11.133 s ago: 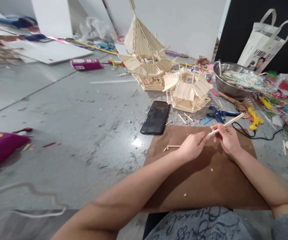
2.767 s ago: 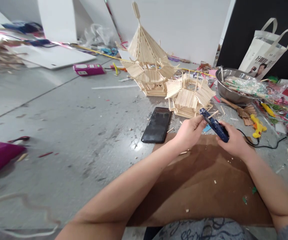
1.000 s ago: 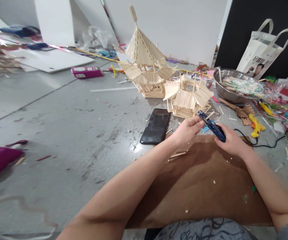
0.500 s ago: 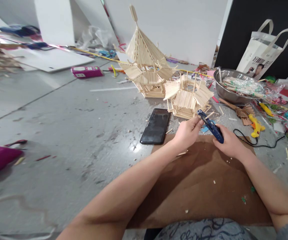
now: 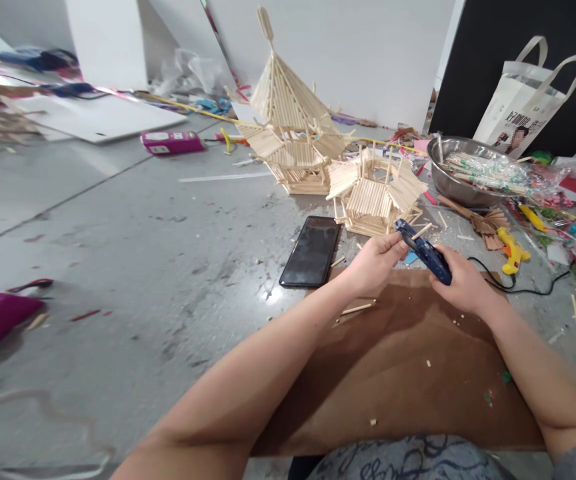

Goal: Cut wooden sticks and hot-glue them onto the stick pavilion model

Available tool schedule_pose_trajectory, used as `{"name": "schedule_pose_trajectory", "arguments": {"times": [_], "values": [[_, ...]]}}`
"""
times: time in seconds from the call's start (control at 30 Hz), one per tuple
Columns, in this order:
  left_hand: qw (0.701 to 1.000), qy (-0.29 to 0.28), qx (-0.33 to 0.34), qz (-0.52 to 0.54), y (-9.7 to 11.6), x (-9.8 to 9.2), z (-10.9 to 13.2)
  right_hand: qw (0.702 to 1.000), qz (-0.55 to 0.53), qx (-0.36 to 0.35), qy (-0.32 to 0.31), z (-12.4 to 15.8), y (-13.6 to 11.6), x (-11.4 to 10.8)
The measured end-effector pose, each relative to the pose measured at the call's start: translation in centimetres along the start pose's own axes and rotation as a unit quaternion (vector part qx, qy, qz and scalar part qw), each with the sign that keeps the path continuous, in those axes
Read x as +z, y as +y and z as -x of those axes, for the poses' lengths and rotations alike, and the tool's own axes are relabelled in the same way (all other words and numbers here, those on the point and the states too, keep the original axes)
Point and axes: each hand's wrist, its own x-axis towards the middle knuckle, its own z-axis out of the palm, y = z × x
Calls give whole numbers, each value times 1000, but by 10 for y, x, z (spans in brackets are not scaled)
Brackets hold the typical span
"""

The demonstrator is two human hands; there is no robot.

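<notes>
My right hand (image 5: 461, 280) is wrapped round the handles of a dark blue hand cutter (image 5: 431, 259), its jaws pointing up and left. A thin wooden stick (image 5: 422, 231) crosses the cutter's jaws. My left hand (image 5: 378, 260) pinches the stick's near end between thumb and fingers, close beside the jaws. Both hands are above the near side of a small open pavilion model made of sticks (image 5: 371, 197). A loose stick (image 5: 357, 309) lies on the brown board (image 5: 408, 373) below my left wrist.
A taller stick pagoda (image 5: 293, 100) stands behind the small model. Left of my hands lies a black phone (image 5: 312, 252). To the right are a yellow glue gun (image 5: 513, 252) with its cord, a metal bowl (image 5: 461, 193) of wrapped sticks and a white bag (image 5: 523, 107).
The cutter's handles have come slightly closer together, and my right hand has shifted a little right. More of the loose stick on the board shows.
</notes>
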Motion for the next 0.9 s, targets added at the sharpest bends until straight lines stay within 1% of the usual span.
{"name": "schedule_pose_trajectory", "arguments": {"times": [0.13, 0.27, 0.4, 0.47, 0.53, 0.63, 0.7, 0.73, 0.8, 0.9], "values": [[1000, -12, -15, -4, 3, -1, 0, 1000, 18, 23, -8, 1, -1, 1], [1000, -12, -12, -3, 5, -2, 0, 999, 31, 36, -21, 1, -3, 2], [999, -1, -4, -41, 3, -2, -1, 998, 29, 46, -41, 1, -4, 5], [997, 15, 8, -78, 0, 0, -1, 997, 31, 57, -50, 0, -3, 6], [989, 50, 14, -137, -2, 3, -1, 995, 33, 69, -56, -1, -3, 7], [962, 109, 3, -251, -5, 7, 2, 994, 22, 90, -65, -3, -4, 8], [946, 128, -3, -299, -7, 8, 3, 993, 0, 96, -74, -4, -5, 8], [943, 128, -1, -306, -9, 8, 3, 992, -11, 95, -78, -4, -6, 8], [950, 124, 14, -287, -13, 7, 1, 993, -23, 86, -81, -4, -6, 8], [975, 98, 43, -196, -17, 4, -2, 995, -16, 70, -69, -3, -4, 7]]}}
